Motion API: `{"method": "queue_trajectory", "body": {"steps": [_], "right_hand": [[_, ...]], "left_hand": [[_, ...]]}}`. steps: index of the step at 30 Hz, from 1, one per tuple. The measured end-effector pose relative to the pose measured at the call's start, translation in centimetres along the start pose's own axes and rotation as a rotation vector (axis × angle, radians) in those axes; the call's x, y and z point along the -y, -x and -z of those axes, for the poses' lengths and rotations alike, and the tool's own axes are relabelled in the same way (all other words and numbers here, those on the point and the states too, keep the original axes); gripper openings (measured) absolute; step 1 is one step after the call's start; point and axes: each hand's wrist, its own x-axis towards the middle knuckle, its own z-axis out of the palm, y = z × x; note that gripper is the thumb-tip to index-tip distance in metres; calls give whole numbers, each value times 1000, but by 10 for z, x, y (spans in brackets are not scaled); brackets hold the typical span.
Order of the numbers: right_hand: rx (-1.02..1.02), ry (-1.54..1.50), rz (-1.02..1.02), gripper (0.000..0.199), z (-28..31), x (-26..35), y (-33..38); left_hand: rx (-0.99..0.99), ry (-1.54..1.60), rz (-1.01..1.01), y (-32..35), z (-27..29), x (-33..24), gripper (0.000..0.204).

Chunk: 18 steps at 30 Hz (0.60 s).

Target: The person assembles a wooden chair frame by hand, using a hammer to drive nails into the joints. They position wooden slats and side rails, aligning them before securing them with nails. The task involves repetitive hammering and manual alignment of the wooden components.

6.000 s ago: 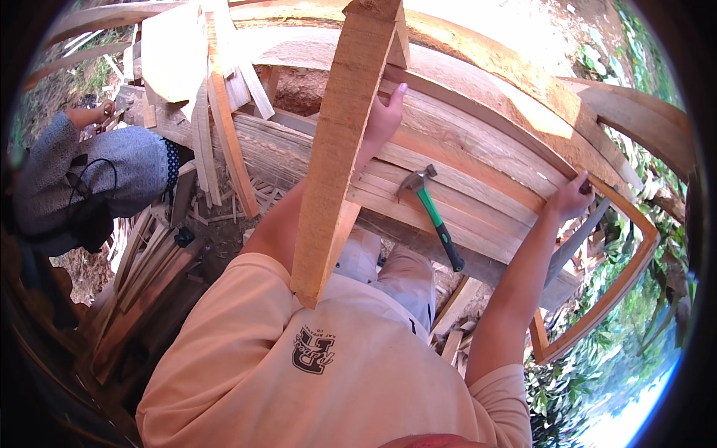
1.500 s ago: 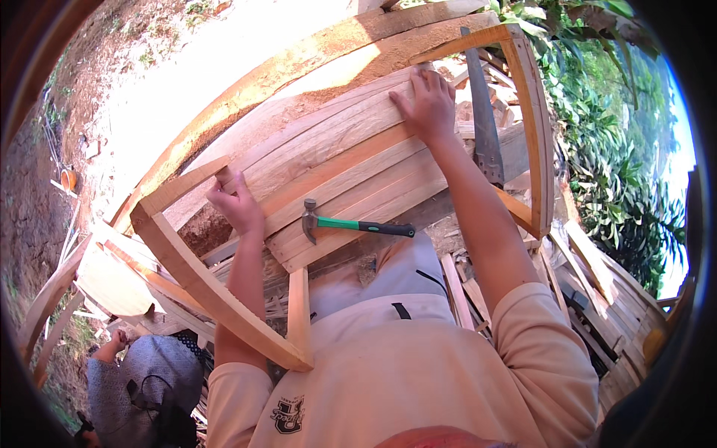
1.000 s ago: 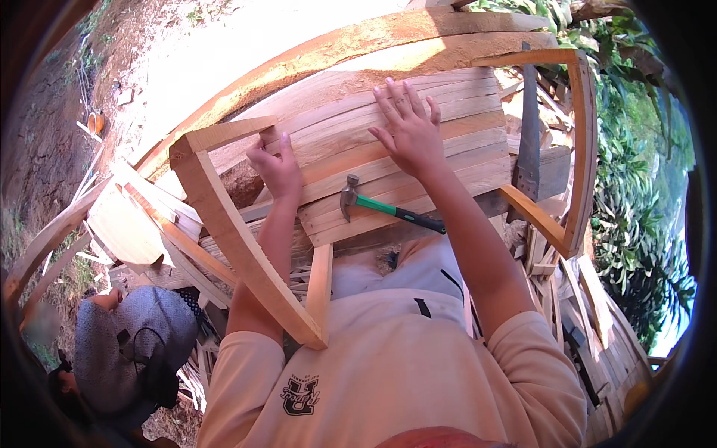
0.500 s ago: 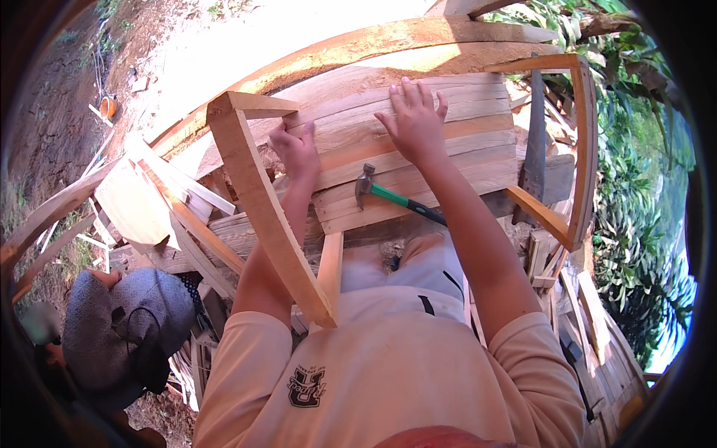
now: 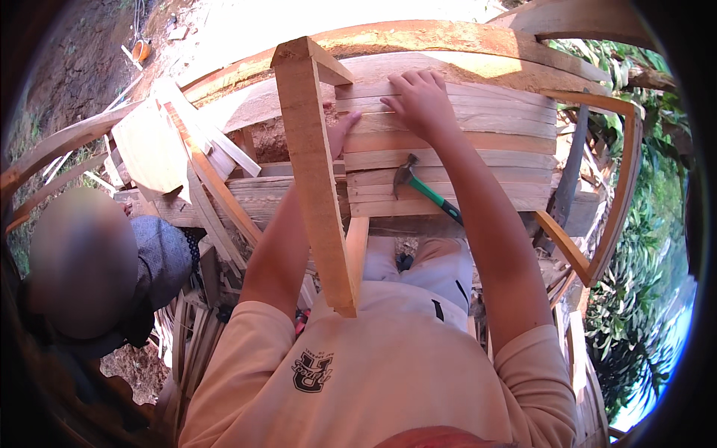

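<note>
A panel of pale wooden slats (image 5: pixel 493 123) lies before me, its slats side by side. My right hand (image 5: pixel 426 104) is on the far slats, fingers bent together over the far edge and thumb apart on the wood. At the panel's left end is my left hand (image 5: pixel 340 136), its thumb against the slat ends. An upright wooden leg (image 5: pixel 308 142) hides most of its fingers. A claw hammer (image 5: pixel 422 187) with a green and black handle rests on the nearer slats, its head to the left, below my right forearm.
A second wooden frame piece (image 5: pixel 624 179) rises at the right, beside a hand saw (image 5: pixel 573 164). Long beams (image 5: pixel 448 37) run behind the panel. Boards (image 5: pixel 149 149) are stacked at left, near a person in a grey patterned garment (image 5: pixel 160 250). Leaves (image 5: pixel 627 313) fill the right side.
My right hand's spread fingers have bent together over the far edge. My left hand has slipped mostly behind the wooden leg. The view has shifted, so panel and hammer appear farther right.
</note>
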Motion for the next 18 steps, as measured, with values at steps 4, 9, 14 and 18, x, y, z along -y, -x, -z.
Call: {"method": "queue_trajectory", "body": {"steps": [4,9,14,18], "right_hand": [[408,-194,-83,38,2,-20,-56],[858,-233,-62,40,12,-24,-107],[925,-189,-10,41,8,-27,-114],[869,-269,8,42,-1,-33,-104]], "left_hand": [[244,-104,188,-15,26,-47,66],[410,-424,186,-47,29,-34,63],[283,-382,122,-34,22,-35,62],[264,-381,158,-32,20,-35,59]]}}
